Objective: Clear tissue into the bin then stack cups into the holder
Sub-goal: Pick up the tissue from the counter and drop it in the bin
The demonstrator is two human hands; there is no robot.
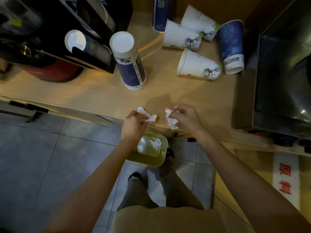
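Note:
My left hand (133, 125) grips a crumpled white tissue (148, 116) at the counter's front edge. My right hand (186, 119) holds a second crumpled tissue (171, 121) beside it. Directly below, on the floor, stands a yellow-green bin (151, 159) with white tissue inside. On the counter, a blue stack of upturned cups (130, 64) stands near the black cup holder (94, 52). Three white cups (198, 66) lie on their sides at the back right, next to a blue cup (231, 47) also lying down.
Another blue cup (159, 14) stands at the counter's back. A steel appliance (284, 78) fills the right side. A dark red round object (53, 73) sits under the holder. My legs and feet (134, 178) stand on grey floor tiles.

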